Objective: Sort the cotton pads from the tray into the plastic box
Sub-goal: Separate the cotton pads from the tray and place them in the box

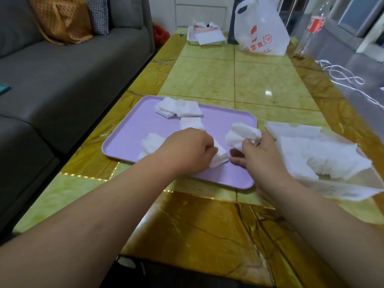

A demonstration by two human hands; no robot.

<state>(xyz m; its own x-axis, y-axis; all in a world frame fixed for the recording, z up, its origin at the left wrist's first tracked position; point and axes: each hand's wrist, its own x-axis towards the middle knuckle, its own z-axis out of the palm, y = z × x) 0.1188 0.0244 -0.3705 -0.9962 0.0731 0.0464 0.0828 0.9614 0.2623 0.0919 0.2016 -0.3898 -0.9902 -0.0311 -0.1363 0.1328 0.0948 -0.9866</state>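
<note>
- Cotton pads (pixel 178 109) lie in piles on the lilac tray (pixel 128 132); more fill the plastic box (pixel 340 191) beside it.
- Left grip (pixel 187 150) curls round a small stack (pixel 219 157) on the tray.
- Right grip (pixel 264 161) pinches a wad (pixel 242 136).

Left hand (pixel 187 151) and right hand (pixel 262 161) (2 bare forearms outstretched) each grip cotton pads (pixel 242 136), fingers (pixel 207 146) curled.

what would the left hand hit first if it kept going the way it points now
Probably the right hand, itself holding a wad of pads: the left hand, gripping a stack of cotton pads, points across the tray at its fingers, just apart. Depth is unclear.
</note>
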